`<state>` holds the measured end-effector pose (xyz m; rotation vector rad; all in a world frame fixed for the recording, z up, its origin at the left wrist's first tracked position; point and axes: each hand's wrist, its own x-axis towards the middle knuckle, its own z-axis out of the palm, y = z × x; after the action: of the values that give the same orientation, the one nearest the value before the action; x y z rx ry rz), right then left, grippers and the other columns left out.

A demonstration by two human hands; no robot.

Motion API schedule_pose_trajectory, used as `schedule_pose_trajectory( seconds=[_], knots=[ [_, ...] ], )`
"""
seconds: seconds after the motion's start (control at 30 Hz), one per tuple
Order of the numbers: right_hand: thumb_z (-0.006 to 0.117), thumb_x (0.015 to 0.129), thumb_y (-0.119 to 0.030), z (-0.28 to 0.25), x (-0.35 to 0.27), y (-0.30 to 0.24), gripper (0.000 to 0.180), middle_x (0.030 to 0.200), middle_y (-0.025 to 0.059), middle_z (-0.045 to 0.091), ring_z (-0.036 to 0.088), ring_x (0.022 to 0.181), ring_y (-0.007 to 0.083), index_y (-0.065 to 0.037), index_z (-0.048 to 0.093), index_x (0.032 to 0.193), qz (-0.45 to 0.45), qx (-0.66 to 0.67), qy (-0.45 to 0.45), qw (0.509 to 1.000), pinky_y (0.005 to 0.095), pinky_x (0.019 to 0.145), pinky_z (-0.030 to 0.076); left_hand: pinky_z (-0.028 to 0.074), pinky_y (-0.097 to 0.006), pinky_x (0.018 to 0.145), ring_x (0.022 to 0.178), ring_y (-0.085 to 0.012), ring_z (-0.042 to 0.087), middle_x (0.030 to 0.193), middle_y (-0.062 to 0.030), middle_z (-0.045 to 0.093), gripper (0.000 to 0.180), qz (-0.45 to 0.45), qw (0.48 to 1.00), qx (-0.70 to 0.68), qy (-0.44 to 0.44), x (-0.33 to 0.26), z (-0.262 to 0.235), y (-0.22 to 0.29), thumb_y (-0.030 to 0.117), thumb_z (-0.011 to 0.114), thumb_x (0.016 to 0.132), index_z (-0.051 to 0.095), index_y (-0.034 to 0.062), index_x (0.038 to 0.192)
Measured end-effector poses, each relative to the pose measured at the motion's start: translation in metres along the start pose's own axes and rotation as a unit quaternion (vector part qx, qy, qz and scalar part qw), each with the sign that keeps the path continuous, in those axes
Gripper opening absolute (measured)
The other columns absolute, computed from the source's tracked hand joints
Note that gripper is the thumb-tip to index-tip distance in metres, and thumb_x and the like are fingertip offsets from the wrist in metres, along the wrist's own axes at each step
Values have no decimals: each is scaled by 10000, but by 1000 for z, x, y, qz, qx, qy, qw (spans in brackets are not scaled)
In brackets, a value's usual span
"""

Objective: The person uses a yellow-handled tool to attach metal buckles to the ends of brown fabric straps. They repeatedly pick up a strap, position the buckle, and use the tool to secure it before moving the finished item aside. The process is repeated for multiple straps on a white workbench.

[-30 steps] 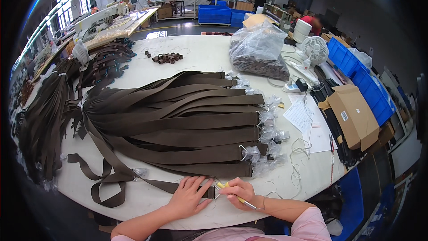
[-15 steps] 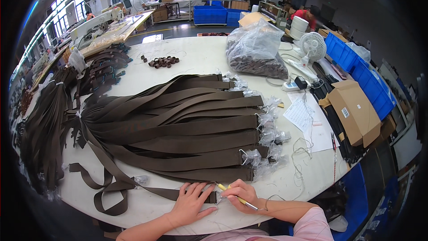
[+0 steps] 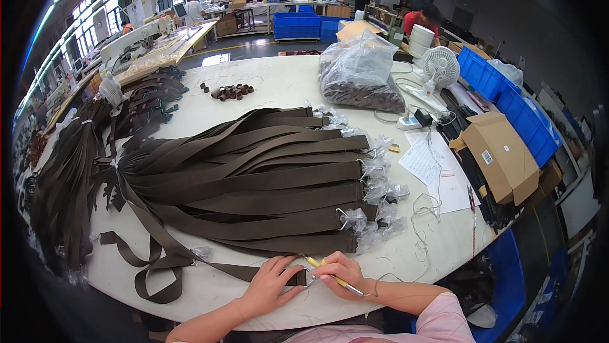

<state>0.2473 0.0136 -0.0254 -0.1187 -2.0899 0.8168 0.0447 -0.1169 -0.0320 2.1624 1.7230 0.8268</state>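
Observation:
My left hand lies with fingers spread on the end of a dark brown webbing strap, pressing it to the table. At that strap end sits a small metal fitting, partly covered by my fingers. Closed around a yellow pen-shaped tool with a silvery rear end, my right hand is just right of the strap end. The tool's tip points up and left, near my left fingertips. Beyond both hands spreads a large bundle of brown straps, tied at the left, with plastic-wrapped ends at the right.
A second strap bundle hangs at the left edge. Small brown loops and a clear bag lie farther back. Papers, a white fan, a cardboard box and loose cord are on the right.
The view has shifted slightly. My left hand still presses the strap, and my right hand keeps the yellow tool by the strap end, with only a small change in its angle.

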Motion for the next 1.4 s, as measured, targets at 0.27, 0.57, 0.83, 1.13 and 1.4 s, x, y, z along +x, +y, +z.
schedule_pose_trajectory(
  seconds=[0.27, 0.57, 0.83, 1.13, 1.4],
  knots=[
    [727, 881, -16, -7, 9, 0, 267, 892, 72, 627, 618, 668, 205, -89, 702, 1137, -49, -26, -3, 998, 310, 565, 516, 444, -467, 1036, 1242, -372, 536, 1373, -174, 580, 421, 37, 999, -12, 13, 6, -3, 0, 392, 790, 858, 651, 49, 1059],
    [569, 915, 81, -8, -2, 5, 336, 903, 120, 736, 724, 682, 227, -40, 627, 1224, -34, 40, -36, 998, 330, 579, 566, 457, -454, 1023, 1240, -366, 547, 1361, -217, 574, 484, -35, 987, 147, 60, 8, 28, 40, 339, 714, 903, 615, 2, 1237],
    [636, 865, 71, -17, -3, -5, 349, 858, 83, 709, 671, 655, 237, -65, 646, 1186, -80, 19, -23, 996, 350, 581, 537, 385, -488, 1137, 1330, -376, 507, 1417, -256, 539, 441, -47, 998, 1, 33, 28, 74, 65, 66, 608, 839, 610, -58, 1262],
    [765, 804, -31, -27, -7, -7, 282, 972, 111, 722, 659, 703, 251, -86, 649, 1056, -44, -112, -58, 991, 352, 619, 536, 342, -517, 1170, 1324, -341, 518, 1453, -180, 536, 474, -99, 988, 20, 121, -12, 19, 52, 102, 681, 873, 570, 20, 1327],
    [778, 817, -95, -8, -36, -20, 233, 1081, 165, 699, 671, 810, 295, -76, 582, 942, -52, -128, -173, 975, 370, 725, 557, 166, -511, 1245, 1509, -393, 280, 1615, -243, 323, 772, -224, 959, 176, 15, -78, -2, 45, 510, 605, 961, 402, 56, 1552]
  ],
)
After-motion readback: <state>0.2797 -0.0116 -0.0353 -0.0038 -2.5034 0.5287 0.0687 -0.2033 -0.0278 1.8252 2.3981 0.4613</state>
